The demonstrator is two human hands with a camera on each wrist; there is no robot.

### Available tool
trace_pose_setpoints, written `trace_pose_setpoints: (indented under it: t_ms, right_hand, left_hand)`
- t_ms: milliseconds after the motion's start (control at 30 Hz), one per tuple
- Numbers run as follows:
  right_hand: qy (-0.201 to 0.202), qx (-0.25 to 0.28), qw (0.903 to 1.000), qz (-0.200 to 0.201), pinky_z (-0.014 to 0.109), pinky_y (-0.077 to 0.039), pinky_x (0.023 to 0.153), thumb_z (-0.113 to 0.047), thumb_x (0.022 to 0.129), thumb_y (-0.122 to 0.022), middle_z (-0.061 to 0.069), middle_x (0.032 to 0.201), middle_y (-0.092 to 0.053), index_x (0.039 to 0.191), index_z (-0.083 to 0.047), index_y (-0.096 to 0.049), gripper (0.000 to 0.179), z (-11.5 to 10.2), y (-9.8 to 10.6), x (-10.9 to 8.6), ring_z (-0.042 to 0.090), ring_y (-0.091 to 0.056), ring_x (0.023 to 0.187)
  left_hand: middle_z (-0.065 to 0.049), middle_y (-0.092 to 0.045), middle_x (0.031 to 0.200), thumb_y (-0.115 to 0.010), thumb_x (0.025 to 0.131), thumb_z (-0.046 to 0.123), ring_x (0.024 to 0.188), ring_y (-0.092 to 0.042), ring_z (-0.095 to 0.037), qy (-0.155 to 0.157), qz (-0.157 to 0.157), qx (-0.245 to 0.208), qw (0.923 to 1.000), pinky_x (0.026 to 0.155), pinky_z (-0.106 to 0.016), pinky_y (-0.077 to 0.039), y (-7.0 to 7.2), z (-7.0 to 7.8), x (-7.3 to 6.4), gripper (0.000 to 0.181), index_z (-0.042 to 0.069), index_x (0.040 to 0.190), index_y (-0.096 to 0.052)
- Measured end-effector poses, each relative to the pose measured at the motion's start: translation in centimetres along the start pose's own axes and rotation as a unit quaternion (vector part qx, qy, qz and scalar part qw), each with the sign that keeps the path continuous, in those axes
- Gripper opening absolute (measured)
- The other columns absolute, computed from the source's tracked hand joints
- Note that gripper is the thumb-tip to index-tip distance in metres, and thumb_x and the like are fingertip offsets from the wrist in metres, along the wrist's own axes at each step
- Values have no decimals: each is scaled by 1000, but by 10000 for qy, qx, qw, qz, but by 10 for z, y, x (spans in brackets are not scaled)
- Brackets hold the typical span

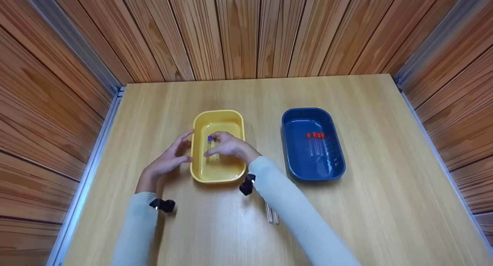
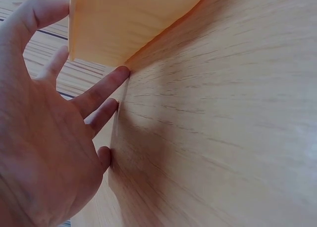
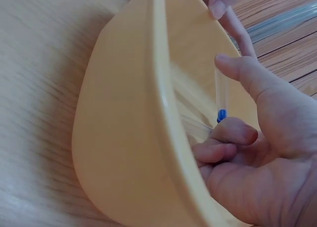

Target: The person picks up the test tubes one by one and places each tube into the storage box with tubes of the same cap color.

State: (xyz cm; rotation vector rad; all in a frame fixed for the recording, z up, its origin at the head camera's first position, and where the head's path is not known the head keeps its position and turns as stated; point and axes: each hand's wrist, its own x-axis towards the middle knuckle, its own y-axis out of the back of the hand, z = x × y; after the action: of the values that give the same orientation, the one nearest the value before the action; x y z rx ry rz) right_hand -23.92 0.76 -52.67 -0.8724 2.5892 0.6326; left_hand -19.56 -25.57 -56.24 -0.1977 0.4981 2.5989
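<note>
In the head view, a yellow tray [image 1: 200, 177] stands left of centre with clear tubes with blue caps [image 1: 209, 138] lying in it. My right hand [image 1: 229, 144] reaches inside over these tubes. Seen from the right wrist, its thumb is spread away from the bent fingers, and a blue-capped tube [image 3: 222, 91] shows between thumb and fingers, with no pinch on it. My left hand [image 1: 167, 162] is at the tray's left side, thumb and fingertips right at its wall. From the left wrist, the thumb meets the rim of the tray [image 2: 124, 19], the other fingers loosely extended.
A dark blue tray [image 1: 316, 176] on the right holds several clear tubes with red caps [image 1: 316, 135]. More clear tubes [image 1: 272, 216] lie on the table, partly hidden under my right forearm. Wood-panelled walls [image 1: 238, 34] enclose the table at the back and sides.
</note>
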Motion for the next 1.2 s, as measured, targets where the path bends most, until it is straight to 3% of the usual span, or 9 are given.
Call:
trace_pose_setpoints:
  t_ms: [233, 433, 867, 1200]
  right_hand:
    - [362, -342, 9985, 209, 45, -36, 140, -14, 91, -89, 28, 167, -56, 158, 9, -53, 80, 2, -5, 5, 38, -52, 156]
    - [294, -578, 9974, 308, 44, -37, 140, -13, 89, -91, 28, 171, -53, 164, 8, -47, 89, 0, -6, 3, 38, -53, 159]
    - [168, -1532, 9864, 576, 45, -47, 131, -12, 83, -94, 23, 160, -64, 166, -2, -48, 96, -1, -12, -1, 37, -63, 142]
    - [200, -1376, 9886, 583, 45, -46, 133, -13, 82, -95, 24, 161, -64, 166, 0, -48, 97, 1, -12, -2, 37, -63, 143]
  left_hand:
    - [-29, -30, 183, -65, 105, 14, 175, -20, -52, 31, -8, 58, 10000, 139, -79, -9, 2, 3, 0, 95, 28, 182, -11]
    - [-27, -29, 184, -66, 107, 16, 175, -19, -50, 66, 35, 64, 10000, 140, -78, -9, 2, 1, -1, 93, 30, 182, -12]
    - [-25, -30, 184, -67, 106, 16, 176, -19, -48, 144, 23, -19, 9999, 141, -77, -9, 1, 1, 0, 95, 30, 181, -12]
    - [-25, -26, 185, -66, 104, 16, 177, -13, -48, 253, 45, -5, 9997, 141, -77, -7, -1, 1, 0, 96, 31, 182, -11]
